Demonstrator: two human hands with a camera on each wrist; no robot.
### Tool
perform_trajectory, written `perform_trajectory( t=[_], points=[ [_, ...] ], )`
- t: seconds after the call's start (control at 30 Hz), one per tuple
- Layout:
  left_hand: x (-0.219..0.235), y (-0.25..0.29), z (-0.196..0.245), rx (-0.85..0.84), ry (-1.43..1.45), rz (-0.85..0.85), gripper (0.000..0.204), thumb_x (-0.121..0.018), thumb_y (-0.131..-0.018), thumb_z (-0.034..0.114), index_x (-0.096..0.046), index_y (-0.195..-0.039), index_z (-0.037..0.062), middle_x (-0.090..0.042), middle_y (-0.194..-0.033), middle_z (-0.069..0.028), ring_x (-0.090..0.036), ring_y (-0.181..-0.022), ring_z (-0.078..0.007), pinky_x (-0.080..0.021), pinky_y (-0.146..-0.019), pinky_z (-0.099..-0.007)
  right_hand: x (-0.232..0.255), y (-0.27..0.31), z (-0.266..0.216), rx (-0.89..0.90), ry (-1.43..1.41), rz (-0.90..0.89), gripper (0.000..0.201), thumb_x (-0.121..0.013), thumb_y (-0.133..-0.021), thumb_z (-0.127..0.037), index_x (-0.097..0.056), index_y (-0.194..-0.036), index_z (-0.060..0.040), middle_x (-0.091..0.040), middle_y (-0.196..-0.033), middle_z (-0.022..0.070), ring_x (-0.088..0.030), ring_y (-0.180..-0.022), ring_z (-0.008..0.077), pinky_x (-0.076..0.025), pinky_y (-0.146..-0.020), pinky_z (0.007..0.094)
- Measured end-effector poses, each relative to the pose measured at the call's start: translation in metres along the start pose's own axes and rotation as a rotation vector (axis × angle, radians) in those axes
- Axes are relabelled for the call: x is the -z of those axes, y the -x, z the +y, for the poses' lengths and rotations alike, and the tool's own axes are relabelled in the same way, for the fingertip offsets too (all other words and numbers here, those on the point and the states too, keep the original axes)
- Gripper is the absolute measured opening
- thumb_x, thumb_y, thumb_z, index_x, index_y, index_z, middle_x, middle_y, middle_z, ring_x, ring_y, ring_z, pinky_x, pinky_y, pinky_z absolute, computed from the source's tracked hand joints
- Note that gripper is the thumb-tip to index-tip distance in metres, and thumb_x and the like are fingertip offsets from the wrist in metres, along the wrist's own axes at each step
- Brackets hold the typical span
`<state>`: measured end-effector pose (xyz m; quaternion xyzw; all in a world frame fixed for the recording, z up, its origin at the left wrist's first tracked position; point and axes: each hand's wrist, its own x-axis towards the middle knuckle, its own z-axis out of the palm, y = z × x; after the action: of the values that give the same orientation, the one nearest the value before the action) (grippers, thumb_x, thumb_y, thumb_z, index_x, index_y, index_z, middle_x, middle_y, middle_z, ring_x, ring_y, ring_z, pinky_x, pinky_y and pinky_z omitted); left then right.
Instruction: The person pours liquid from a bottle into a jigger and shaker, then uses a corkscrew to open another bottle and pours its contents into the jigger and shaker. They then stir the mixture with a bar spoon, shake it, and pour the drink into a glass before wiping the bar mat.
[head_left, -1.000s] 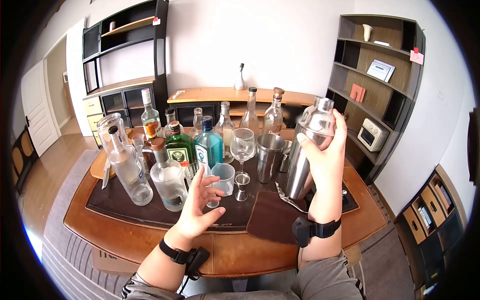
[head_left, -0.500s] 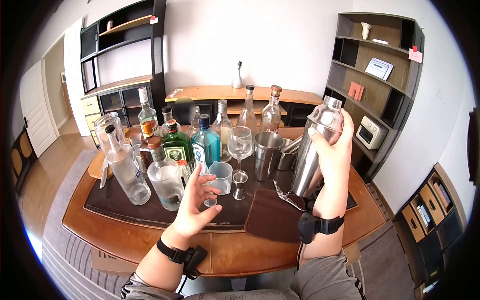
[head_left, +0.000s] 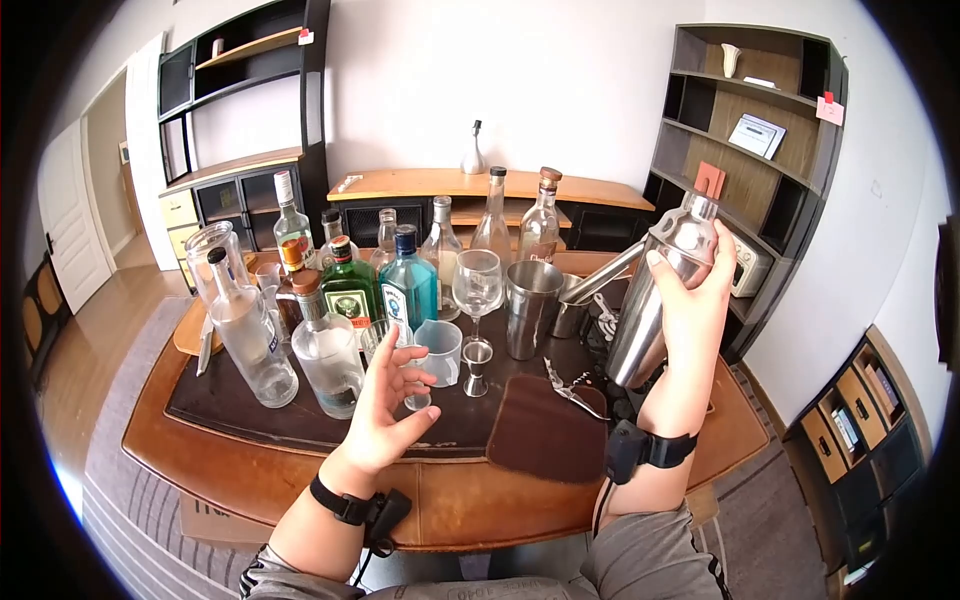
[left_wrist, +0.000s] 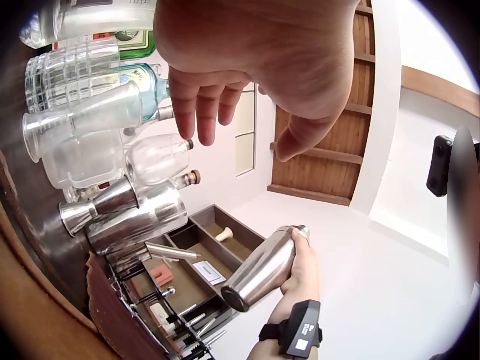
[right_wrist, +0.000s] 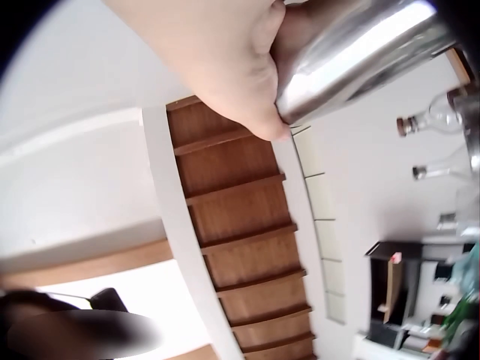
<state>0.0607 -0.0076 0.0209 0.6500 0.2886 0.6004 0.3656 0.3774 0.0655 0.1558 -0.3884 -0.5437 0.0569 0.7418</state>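
Looks like a study or living room in a home, with drinks laid out as at a bar: near, a leather-trimmed desk (head_left: pixel 470 492) crowded with liquor bottles (head_left: pixel 408 285), with a steel shaker (head_left: pixel 648 308) held above; far, a low wooden sideboard (head_left: pixel 430 184); right, a tall bookcase (head_left: pixel 750 94) displaying a white vase (head_left: pixel 731 60); left, a white panelled door (head_left: pixel 82 205), wooden flooring (head_left: pixel 148 308) and a striped grey rug (head_left: pixel 115 445).
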Motion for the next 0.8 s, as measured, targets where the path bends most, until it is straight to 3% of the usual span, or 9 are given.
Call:
perform_trajectory(
  t=[0.13, 0.17, 0.27, 0.3, 0.4, 0.47, 0.63, 0.73, 0.8],
  points=[
    [0.000, 0.001, -0.001, 0.009, -0.004, 0.005, 0.103, -0.063, -0.074, -0.011, -0.006, -0.156, 0.0175, -0.040, -0.139, -0.0144, -0.054, -0.109, -0.0211, -0.044, -0.096, -0.0364, -0.003, 0.004, -0.010, 0.009, -0.299, 0.030, 0.080, -0.077, -0.075, -0.004, -0.035, -0.143, -0.0064, -0.050, -0.133, 0.0170, -0.053, -0.119, 0.0229, -0.044, -0.100, 0.0356],
    [-0.001, 0.001, -0.001, 0.002, -0.009, 0.001, 0.103, -0.063, -0.074, -0.011, -0.006, -0.156, 0.0172, -0.040, -0.139, -0.0144, -0.054, -0.109, -0.0210, -0.044, -0.096, -0.0363, -0.006, 0.007, -0.023, -0.003, -0.077, 0.084, 0.079, -0.075, -0.076, -0.002, -0.034, -0.143, -0.0062, -0.051, -0.133, 0.0164, -0.054, -0.118, 0.0226, -0.045, -0.100, 0.0354],
    [-0.002, 0.001, 0.000, 0.010, 0.007, 0.013, 0.103, -0.066, -0.074, -0.011, -0.008, -0.156, 0.0141, -0.042, -0.138, -0.0139, -0.054, -0.109, -0.0197, -0.045, -0.095, -0.0346, -0.001, 0.000, -0.005, -0.063, 0.008, -0.075, 0.079, -0.073, -0.077, 0.001, -0.032, -0.144, -0.0059, -0.051, -0.133, 0.0158, -0.053, -0.119, 0.0220, -0.045, -0.099, 0.0347],
    [-0.002, 0.000, 0.000, 0.017, 0.019, 0.023, 0.103, -0.068, -0.075, -0.011, -0.009, -0.156, 0.0126, -0.042, -0.137, -0.0137, -0.055, -0.108, -0.0190, -0.045, -0.095, -0.0339, -0.001, 0.001, -0.002, -0.115, -0.367, -0.118, 0.079, -0.073, -0.077, 0.001, -0.032, -0.144, -0.0052, -0.051, -0.133, 0.0163, -0.053, -0.119, 0.0228, -0.044, -0.101, 0.0356],
    [-0.001, 0.001, -0.003, -0.028, 0.010, 0.006, 0.103, -0.068, -0.074, -0.011, -0.010, -0.156, 0.0128, -0.042, -0.137, -0.0135, -0.054, -0.109, -0.0191, -0.045, -0.095, -0.0340, -0.005, 0.003, -0.006, -0.060, -0.418, -0.054, 0.079, -0.074, -0.076, -0.001, -0.033, -0.143, -0.0042, -0.051, -0.133, 0.0169, -0.053, -0.120, 0.0235, -0.043, -0.102, 0.0356],
    [-0.002, 0.003, -0.003, -0.012, 0.006, 0.008, 0.103, -0.068, -0.074, -0.011, -0.010, -0.156, 0.0128, -0.042, -0.137, -0.0134, -0.054, -0.109, -0.0191, -0.045, -0.095, -0.0340, -0.005, -0.001, 0.004, 0.048, 0.161, 0.018, 0.079, -0.075, -0.076, -0.002, -0.034, -0.143, -0.0056, -0.049, -0.135, 0.0179, -0.052, -0.121, 0.0235, -0.043, -0.102, 0.0350],
    [-0.003, 0.002, 0.000, 0.004, -0.002, 0.011, 0.103, -0.068, -0.074, -0.011, -0.010, -0.156, 0.0126, -0.043, -0.137, -0.0132, -0.055, -0.108, -0.0188, -0.045, -0.095, -0.0341, 0.000, 0.004, -0.007, -0.232, -0.514, -0.150, 0.079, -0.079, -0.074, -0.007, -0.037, -0.142, -0.0060, -0.044, -0.139, 0.0193, -0.046, -0.128, 0.0267, -0.040, -0.106, 0.0384],
    [-0.002, 0.002, -0.001, -0.012, -0.010, 0.004, 0.102, -0.068, -0.074, -0.011, -0.011, -0.155, 0.0126, -0.043, -0.137, -0.0131, -0.055, -0.109, -0.0186, -0.045, -0.095, -0.0343, -0.011, 0.002, 0.005, 0.039, 0.060, 0.008, 0.080, -0.079, -0.074, -0.007, -0.037, -0.142, -0.0070, -0.045, -0.139, 0.0195, -0.047, -0.127, 0.0276, -0.041, -0.106, 0.0391],
    [-0.002, 0.001, -0.002, -0.007, -0.003, 0.007, 0.102, -0.068, -0.074, -0.012, -0.011, -0.155, 0.0128, -0.043, -0.137, -0.0131, -0.055, -0.109, -0.0185, -0.044, -0.095, -0.0344, -0.003, 0.001, 0.004, -0.022, 0.188, -0.140, 0.081, -0.080, -0.074, -0.011, -0.037, -0.142, -0.0062, -0.044, -0.139, 0.0208, -0.047, -0.128, 0.0294, -0.040, -0.106, 0.0404]
  ],
)
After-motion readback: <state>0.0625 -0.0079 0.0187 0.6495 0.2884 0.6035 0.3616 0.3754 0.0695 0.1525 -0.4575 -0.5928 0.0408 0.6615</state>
